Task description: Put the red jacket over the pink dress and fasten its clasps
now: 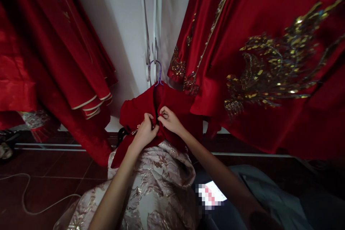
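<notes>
A small dark red garment (178, 106) hangs on a purple hanger (159, 75) in front of me, over a pale floral brocade skirt (153, 187). My left hand (145, 131) pinches the left front edge of the red garment with fingers closed. My right hand (168, 119) grips the right front edge, fingers curled on the cloth. Both hands meet at the middle opening of the garment, almost touching each other.
Red dresses with cream trim (54, 61) hang at the left. A red gown with gold embroidery (269, 64) hangs at the right. A white wall with a metal rail (151, 25) is behind. A white cable (25, 194) lies on the dark tiled floor.
</notes>
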The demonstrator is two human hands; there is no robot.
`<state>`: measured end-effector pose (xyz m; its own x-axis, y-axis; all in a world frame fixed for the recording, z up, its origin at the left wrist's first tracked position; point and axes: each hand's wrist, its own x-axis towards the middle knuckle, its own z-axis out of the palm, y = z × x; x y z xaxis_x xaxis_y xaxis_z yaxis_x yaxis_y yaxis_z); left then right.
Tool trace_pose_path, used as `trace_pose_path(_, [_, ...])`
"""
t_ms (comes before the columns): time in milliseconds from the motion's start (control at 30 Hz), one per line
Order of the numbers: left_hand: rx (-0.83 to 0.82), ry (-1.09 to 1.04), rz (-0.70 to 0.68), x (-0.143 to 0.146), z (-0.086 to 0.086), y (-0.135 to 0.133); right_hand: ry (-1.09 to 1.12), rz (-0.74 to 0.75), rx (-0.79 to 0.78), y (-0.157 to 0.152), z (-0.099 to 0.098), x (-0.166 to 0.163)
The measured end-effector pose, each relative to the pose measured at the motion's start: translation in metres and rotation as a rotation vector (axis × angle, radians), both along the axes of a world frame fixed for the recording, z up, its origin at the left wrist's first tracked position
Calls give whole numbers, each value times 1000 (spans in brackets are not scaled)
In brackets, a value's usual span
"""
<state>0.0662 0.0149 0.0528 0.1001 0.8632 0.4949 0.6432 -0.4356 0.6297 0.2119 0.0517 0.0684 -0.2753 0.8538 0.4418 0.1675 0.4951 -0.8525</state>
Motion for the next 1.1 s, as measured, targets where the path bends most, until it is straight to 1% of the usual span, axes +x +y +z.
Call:
trace_pose_path(100, [-65,-196,-75,5,-4,1,-5,47,-5,-1,-1,9])
trace_pose_path(200, [-68,-449,-179,12,-5,3,45,156,-82,-2,-3,15])
trace_pose_path(233, [-64,-527,-188,13,-5,3,77,193,-115,-3,-4,16])
trace_pose_path(300, [-57,-670,-127,15,-6,4,151,237,-155,-7,-7,19])
trace_pose_path(400, [-66,-781,-27,15,-8,4,217,210,-145,-12,-10,21])
trace_pose_path(500, [-68,-726,-34,13,-9,3,215,163,-111,-15,-12,22])
trace_pose_path(600, [-58,-618,-83,9,-7,1,197,141,-89,-14,-11,21])
trace_pose_path(700, [-33,-489,-136,4,-2,0,163,117,-66,-12,-10,19])
trace_pose_path(833, [-46,-360,-167,-3,9,3,121,83,-35,-10,-10,17])
trace_pose_path(967, [-46,-361,-199,-6,14,6,148,45,-29,-10,-14,16])
trace_pose_path(1100, [-62,-410,-256,-5,14,7,165,-16,6,-9,-17,16])
